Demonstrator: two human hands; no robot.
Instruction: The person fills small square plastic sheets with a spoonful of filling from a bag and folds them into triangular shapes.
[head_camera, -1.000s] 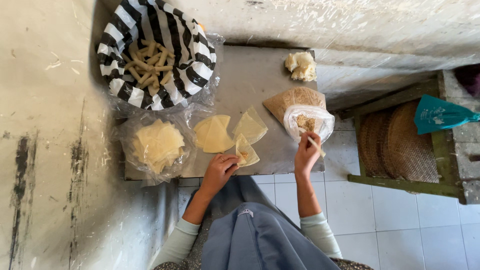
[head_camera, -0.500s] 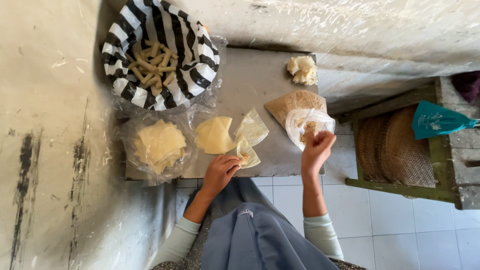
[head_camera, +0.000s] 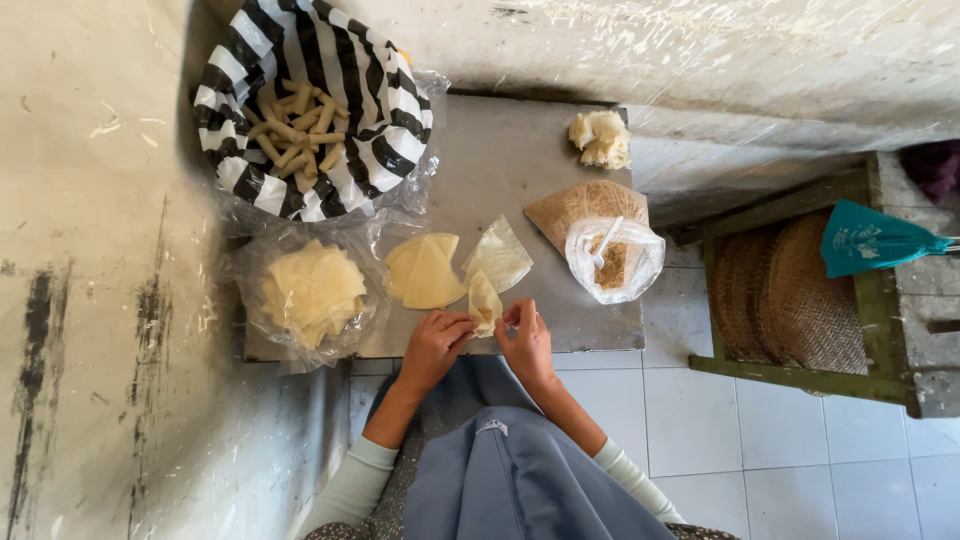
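in the head view, a folded wrapper (head_camera: 485, 303) is pinched at the tabletop's (head_camera: 500, 150) six o'clock edge by left hand (head_camera: 432, 345) and right hand (head_camera: 527, 340) fingers, many rolls (head_camera: 295, 140) already lying at ten o'clock, stacked wrappers (head_camera: 310, 290) left unrolled.

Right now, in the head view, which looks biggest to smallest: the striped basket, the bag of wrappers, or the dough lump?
1. Striped basket
2. Bag of wrappers
3. Dough lump

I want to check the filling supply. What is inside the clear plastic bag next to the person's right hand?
The clear plastic bag holds brownish crumbly filling and a white spoon standing in it. The spoon's bowl is buried, and the bag's bottom is hidden.
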